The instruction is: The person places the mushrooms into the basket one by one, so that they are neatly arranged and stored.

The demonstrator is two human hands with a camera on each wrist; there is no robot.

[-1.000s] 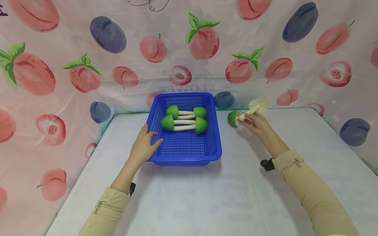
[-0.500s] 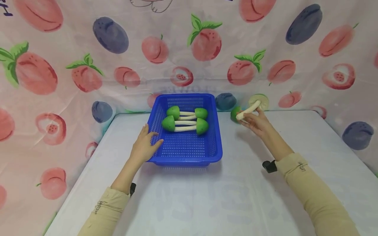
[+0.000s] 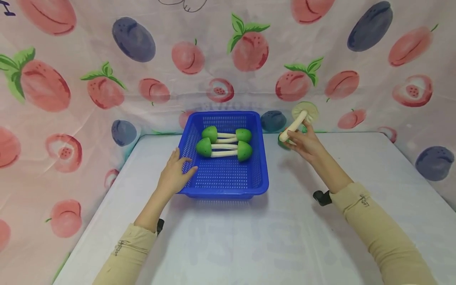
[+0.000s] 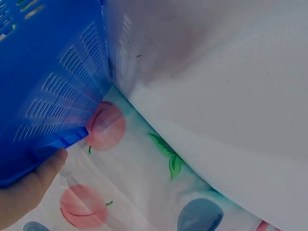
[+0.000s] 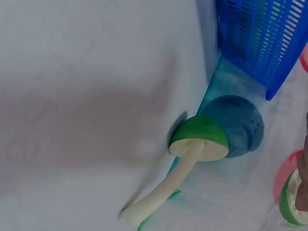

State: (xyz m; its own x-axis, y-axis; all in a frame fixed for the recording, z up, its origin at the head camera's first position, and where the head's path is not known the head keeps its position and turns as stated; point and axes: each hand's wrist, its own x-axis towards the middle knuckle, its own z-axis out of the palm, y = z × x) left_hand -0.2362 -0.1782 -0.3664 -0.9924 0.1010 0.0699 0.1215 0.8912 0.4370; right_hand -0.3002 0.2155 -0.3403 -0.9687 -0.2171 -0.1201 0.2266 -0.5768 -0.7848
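My left hand (image 3: pixel 174 174) rests on the left rim of a blue perforated basket (image 3: pixel 221 191), fingers fairly straight; in the left wrist view a finger (image 4: pixel 50 166) touches the rim. Inside the basket, several mushrooms with green caps (image 3: pixel 244 151) and pale stems lie in two rows. Right of it, my right hand (image 3: pixel 307 145) pinches one mushroom by its stem (image 3: pixel 293 126), the cap's pale underside facing me. Behind those fingers, a second mushroom (image 3: pixel 280 143) shows only its green cap; the right wrist view shows this mushroom (image 5: pixel 199 134) whole, lying on the table.
A white cloth covers the table (image 3: pixel 228 245). Behind it hangs a fruit-printed curtain (image 3: pixel 149 71), close to the basket's far side. The lying mushroom is near the table's back edge, by this curtain.
My right hand has lifted the mushroom slightly and shifted a little left; its stem now points more steeply and hides more of the mushroom behind. The left hand stays on the basket.
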